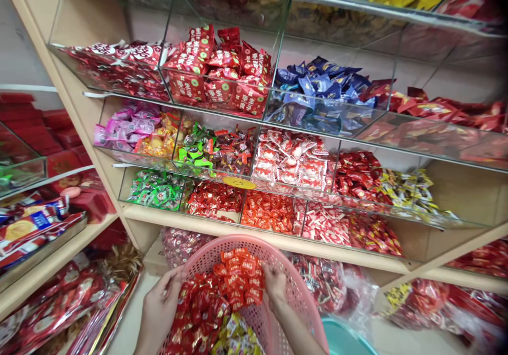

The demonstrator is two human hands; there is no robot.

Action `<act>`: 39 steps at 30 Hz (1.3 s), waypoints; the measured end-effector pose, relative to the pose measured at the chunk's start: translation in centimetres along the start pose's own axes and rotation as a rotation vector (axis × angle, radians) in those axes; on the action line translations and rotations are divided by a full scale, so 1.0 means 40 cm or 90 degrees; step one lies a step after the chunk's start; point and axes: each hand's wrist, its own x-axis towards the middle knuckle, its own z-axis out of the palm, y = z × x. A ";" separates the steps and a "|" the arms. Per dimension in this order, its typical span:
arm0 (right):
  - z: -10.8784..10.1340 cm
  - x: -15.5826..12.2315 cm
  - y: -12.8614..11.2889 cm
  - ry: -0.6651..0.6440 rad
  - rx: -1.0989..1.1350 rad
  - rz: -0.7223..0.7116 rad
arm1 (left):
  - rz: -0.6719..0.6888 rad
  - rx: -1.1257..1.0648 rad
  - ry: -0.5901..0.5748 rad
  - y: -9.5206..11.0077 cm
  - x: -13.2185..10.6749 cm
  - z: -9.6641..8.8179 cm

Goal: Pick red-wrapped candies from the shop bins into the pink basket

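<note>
A pink perforated plastic basket (296,291) is in front of me at the bottom of the head view. In it lie red-wrapped candies (198,305), orange-red wrapped candies (240,275) piled at the far side, and yellow-wrapped candies (238,339) nearest me. My left hand (162,302) is closed at the basket's left rim, fingers curled over it beside the red candies. On the other side my right hand (275,283) reaches inside the rim, its curled fingers against the edge of the orange-red pile. What those right fingers grip is hidden.
Shelves with clear dividers hold wrapped candies (273,215) in several colours. A yellow price tag (239,182) is on the middle tier's front. Bagged candies (325,281) lie below the bottom ledge. A teal tub (345,336) stands right of the basket. Packaged goods (39,228) fill the left shelf.
</note>
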 end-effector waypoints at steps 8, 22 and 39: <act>-0.041 -0.018 -0.115 -0.039 -0.035 -0.127 | -0.001 0.000 -0.008 0.000 0.000 0.004; 0.061 0.258 -0.372 -0.143 -0.768 -0.117 | 0.071 0.050 0.023 0.006 -0.007 0.007; 0.049 0.293 -0.325 -0.207 -0.684 -0.168 | 0.028 0.043 -0.011 -0.003 -0.010 0.009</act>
